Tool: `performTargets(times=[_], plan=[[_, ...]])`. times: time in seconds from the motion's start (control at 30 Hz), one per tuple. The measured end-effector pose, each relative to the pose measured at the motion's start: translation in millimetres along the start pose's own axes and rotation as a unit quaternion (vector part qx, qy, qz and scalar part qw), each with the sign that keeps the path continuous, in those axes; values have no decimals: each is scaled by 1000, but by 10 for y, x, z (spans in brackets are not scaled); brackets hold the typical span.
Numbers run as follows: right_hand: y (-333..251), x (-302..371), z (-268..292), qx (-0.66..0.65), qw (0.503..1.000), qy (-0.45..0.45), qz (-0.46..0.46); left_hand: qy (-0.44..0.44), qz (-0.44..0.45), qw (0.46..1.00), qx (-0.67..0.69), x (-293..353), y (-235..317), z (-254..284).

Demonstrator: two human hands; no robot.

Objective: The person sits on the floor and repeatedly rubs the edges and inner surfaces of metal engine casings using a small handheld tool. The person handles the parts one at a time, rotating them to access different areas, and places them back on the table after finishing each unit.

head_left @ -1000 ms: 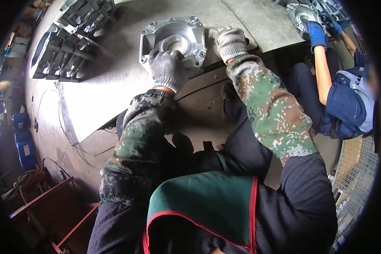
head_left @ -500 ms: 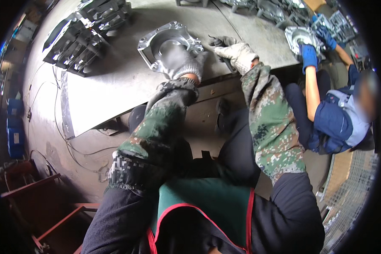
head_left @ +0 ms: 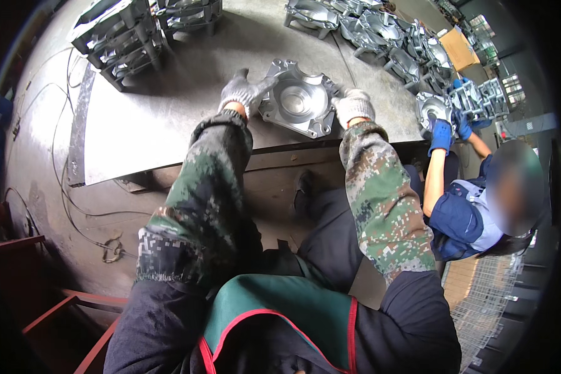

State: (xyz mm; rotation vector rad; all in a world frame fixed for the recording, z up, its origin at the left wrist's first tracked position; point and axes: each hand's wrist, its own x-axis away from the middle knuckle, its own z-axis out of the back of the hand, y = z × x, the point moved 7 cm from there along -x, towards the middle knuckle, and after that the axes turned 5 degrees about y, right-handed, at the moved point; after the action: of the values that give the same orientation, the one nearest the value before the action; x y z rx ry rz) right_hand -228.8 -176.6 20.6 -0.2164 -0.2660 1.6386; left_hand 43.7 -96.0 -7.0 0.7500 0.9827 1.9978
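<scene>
A silvery cast metal housing (head_left: pixel 296 98) with a round bowl-like recess lies on the table in front of me, between my gloved hands. My left hand (head_left: pixel 243 93), in a grey knit glove, is at its left side. The fingers there are spread, and one reaches across to the casting's rim. At the right edge, my right hand (head_left: pixel 355 107) wears a whitish glove with darkened fingertips. Its fingers bend against the casting's side and grip it there; the fingertips are partly hidden.
Stacked castings (head_left: pixel 121 40) stand at the far left of the metal table (head_left: pixel 124 137). Several more castings (head_left: pixel 380 28) fill the back right, near a cardboard piece (head_left: pixel 460 48). A co-worker in blue gloves (head_left: pixel 441 134) handles another casting at right. Cables (head_left: pixel 59 156) trail over the floor at left.
The casting has shifted right and turned on the table. My left hand has left its recess for the left side, and my right hand has come onto its right edge. The view has shifted too.
</scene>
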Motion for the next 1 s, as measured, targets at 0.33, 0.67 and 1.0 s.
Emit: performTargets(times=[0.33, 0.67, 1.0], plan=[[-426, -557, 132, 336, 936, -58, 86, -69, -54, 994, 60, -185, 7, -437], [-563, -444, -164, 450, 865, -25, 219, -72, -22, 991, 110, -151, -11, -478], [-791, -159, 206, 489, 821, -16, 295, -109, -14, 985, 137, -88, 50, -512]])
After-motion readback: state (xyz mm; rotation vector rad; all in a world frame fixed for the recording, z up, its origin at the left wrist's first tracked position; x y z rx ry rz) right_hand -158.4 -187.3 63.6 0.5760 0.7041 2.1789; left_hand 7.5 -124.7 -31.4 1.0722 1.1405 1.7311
